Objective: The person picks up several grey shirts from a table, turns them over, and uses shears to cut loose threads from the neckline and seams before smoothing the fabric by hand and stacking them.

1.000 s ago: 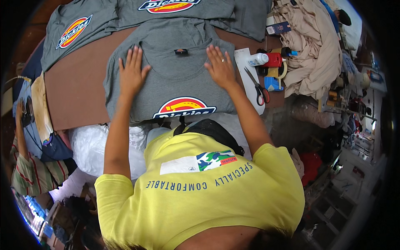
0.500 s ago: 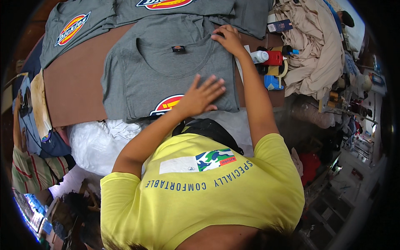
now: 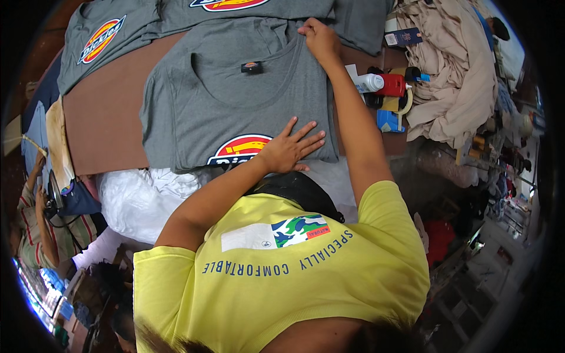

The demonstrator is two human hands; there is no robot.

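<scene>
Your left hand [image 3: 289,150] has slid right along the grey T-shirt's [image 3: 235,100] hem, fingers spread flat. Your right hand [image 3: 318,36] pinches its far shoulder. The shirt lies on the brown worktop [image 3: 103,126].

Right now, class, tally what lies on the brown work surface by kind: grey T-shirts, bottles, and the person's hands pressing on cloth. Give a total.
Grey T-shirts: 3 – the middle one, one at the upper left, one along the top
Bottles: 2 – white bottle, red bottle
Hands on the middle shirt: 2 – left hand, right hand
Total: 7
</scene>
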